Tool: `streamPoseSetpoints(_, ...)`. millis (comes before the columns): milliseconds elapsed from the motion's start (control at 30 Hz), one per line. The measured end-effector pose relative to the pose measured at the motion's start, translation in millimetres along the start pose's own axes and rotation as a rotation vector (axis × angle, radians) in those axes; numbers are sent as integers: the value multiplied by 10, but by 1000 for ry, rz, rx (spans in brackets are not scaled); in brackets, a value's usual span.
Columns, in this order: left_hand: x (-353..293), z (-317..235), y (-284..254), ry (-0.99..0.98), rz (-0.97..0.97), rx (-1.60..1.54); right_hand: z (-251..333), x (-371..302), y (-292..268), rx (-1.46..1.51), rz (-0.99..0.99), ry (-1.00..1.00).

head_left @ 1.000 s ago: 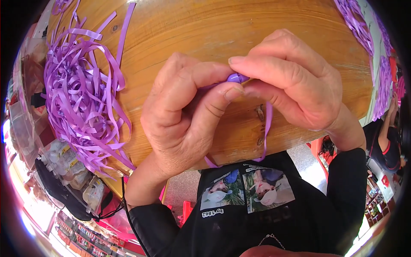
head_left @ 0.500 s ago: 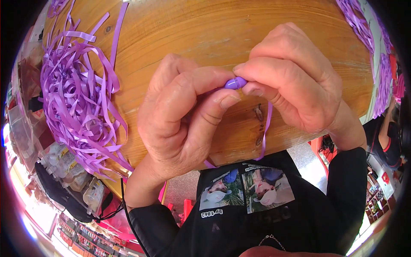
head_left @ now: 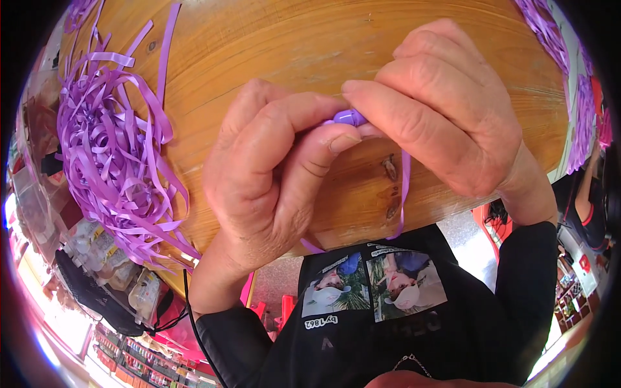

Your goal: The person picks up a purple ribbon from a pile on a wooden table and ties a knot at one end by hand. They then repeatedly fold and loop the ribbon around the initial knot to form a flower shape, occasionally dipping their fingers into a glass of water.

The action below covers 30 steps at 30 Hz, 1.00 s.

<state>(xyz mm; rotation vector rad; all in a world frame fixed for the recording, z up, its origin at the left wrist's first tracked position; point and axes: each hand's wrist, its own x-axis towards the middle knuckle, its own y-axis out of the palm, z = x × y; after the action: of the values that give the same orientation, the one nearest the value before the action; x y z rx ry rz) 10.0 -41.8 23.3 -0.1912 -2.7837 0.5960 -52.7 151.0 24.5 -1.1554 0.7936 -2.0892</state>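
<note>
A small purple plastic clasp [head_left: 350, 117] sits between my two hands above the wooden table. My left hand [head_left: 255, 161] is closed, its thumb and forefinger pinching the clasp's left end. From the other side, my closed right hand [head_left: 446, 116] grips the right end; its forefinger lies over the top and its thumb is mostly hidden beneath. A narrow purple ribbon [head_left: 405, 187] hangs in a loop below the right fingers toward the table's near edge. Another bit of ribbon [head_left: 312, 246] shows below my left hand. Where the ribbon joins the clasp is covered by my fingers.
A tangled heap of purple ribbons [head_left: 107, 142] lies at the table's left, with loose strips toward the far edge. More purple ribbons [head_left: 582, 123] hang at the right edge. Clear plastic bags and a black pouch [head_left: 94, 291] are at the lower left. Another person's arm [head_left: 585, 187] shows at far right.
The clasp has shifted slightly left and up with my fingers. My right hand has turned, so its forefinger now lies over the clasp's end and its thumb has gone under.
</note>
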Motion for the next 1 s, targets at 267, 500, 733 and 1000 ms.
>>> streamPoseSetpoints(267, -30, 3, -21, 102, 69, 94, 38, -24, -56, 79, 62, 3)
streamPoseSetpoints(500, -88, -61, -56, 179, 108, 187, 118, -10, -29, 208, 126, -4)
streamPoseSetpoints(733, -162, 39, 71, 331, 31, -35, 186, 47, -80, 454, 115, 15)
streamPoseSetpoints(1000, -179, 76, 74, 566, 45, 80, 161, 41, -36, 838, 239, 185)
